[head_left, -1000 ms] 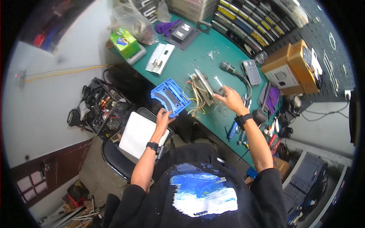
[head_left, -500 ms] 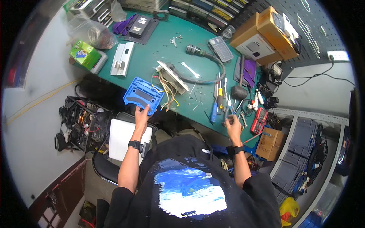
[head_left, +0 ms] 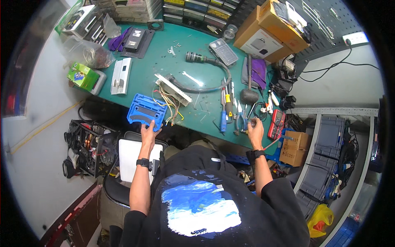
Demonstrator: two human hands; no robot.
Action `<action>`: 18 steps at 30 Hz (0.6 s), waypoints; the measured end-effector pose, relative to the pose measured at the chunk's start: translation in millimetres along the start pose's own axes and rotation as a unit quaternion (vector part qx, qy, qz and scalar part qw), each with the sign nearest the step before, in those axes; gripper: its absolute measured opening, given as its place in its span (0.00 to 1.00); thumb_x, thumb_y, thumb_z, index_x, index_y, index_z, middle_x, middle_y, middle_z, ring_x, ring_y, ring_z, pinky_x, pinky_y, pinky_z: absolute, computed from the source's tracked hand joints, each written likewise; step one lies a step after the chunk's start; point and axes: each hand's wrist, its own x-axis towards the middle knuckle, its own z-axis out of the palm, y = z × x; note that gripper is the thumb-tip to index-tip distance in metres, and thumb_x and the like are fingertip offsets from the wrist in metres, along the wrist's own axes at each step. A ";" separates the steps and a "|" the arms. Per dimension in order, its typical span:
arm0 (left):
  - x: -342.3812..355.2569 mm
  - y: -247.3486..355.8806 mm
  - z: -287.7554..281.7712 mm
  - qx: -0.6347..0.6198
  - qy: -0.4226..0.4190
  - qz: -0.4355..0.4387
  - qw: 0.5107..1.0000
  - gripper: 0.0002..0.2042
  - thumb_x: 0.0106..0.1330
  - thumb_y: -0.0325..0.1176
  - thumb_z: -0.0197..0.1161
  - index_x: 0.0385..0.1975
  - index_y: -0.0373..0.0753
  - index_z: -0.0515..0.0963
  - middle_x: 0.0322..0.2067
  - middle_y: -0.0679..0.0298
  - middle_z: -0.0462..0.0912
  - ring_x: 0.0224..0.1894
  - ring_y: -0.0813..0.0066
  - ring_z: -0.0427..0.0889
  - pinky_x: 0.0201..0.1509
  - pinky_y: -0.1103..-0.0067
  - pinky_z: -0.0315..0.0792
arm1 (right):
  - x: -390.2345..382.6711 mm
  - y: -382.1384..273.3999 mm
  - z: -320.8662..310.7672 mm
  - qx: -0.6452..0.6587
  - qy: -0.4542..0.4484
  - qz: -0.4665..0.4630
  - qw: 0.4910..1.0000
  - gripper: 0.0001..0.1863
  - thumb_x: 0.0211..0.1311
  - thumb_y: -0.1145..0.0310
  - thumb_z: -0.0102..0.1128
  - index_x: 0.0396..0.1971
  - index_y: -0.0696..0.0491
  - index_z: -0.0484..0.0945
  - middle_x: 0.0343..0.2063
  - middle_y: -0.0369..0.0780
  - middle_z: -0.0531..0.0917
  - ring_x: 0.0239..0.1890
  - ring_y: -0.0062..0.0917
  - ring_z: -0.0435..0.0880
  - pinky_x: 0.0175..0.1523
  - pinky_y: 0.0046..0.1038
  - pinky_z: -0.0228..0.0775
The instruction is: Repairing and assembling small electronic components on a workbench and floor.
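My left hand (head_left: 149,131) grips the near edge of a blue plastic case (head_left: 146,110), held tilted at the bench's front edge. Dark strips and moulded recesses mark its face. Just beyond it lies a ribbed white plate (head_left: 175,91) with loose coloured wires (head_left: 169,106) hanging from it. My right hand (head_left: 255,128) is closed over the tool area at the front right, fingertips pinched together; what they hold, if anything, is hidden. Immediately left of it lie pliers (head_left: 238,120), then a yellow-and-black screwdriver (head_left: 228,105) and a blue-handled screwdriver (head_left: 223,121).
A rubber mallet (head_left: 249,96) and a red multimeter (head_left: 276,124) lie near my right hand. A thick black flexible hose (head_left: 227,72) curves around a wrench (head_left: 192,78). Cardboard boxes (head_left: 263,41) stand at back right. A chair with a white board (head_left: 133,160) is below the case.
The view has shifted, moving the bench leftward in the picture. My right hand has moved right relative to the tools, away from the pliers. My left hand keeps hold of the blue case.
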 end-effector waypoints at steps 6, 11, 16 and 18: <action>3.2 -7.7 -0.6 -0.004 0.018 0.003 1.000 0.19 0.74 0.35 0.57 0.60 0.37 0.61 0.51 0.50 0.80 0.47 0.55 0.86 0.48 0.61 0.82 | 0.2 -7.0 2.5 -0.084 -0.117 -0.016 0.989 0.30 0.52 0.56 0.75 0.48 0.59 0.74 0.45 0.54 0.75 0.50 0.50 0.76 0.51 0.44 0.71; 1.4 -5.3 2.7 -0.009 0.032 -0.004 0.999 0.21 0.74 0.34 0.58 0.61 0.37 0.60 0.51 0.49 0.80 0.47 0.54 0.85 0.50 0.60 0.81 | 5.2 -16.8 14.4 -0.108 -0.145 -0.040 0.983 0.35 0.48 0.57 0.77 0.51 0.59 0.69 0.46 0.56 0.72 0.48 0.54 0.76 0.51 0.45 0.71; -4.9 -1.4 10.1 -0.020 0.059 0.002 0.998 0.22 0.73 0.34 0.59 0.61 0.36 0.61 0.52 0.48 0.80 0.48 0.54 0.85 0.51 0.60 0.81 | 16.8 -14.3 17.1 -0.120 -0.183 -0.031 0.975 0.33 0.45 0.65 0.72 0.49 0.62 0.66 0.44 0.58 0.72 0.44 0.57 0.76 0.49 0.48 0.71; -4.9 0.0 11.6 -0.024 0.070 0.006 0.997 0.22 0.72 0.33 0.60 0.61 0.36 0.61 0.51 0.49 0.80 0.48 0.55 0.85 0.51 0.60 0.80 | 22.1 -14.6 15.0 -0.127 -0.186 -0.043 0.973 0.33 0.45 0.63 0.72 0.47 0.64 0.67 0.42 0.59 0.74 0.44 0.56 0.77 0.49 0.48 0.71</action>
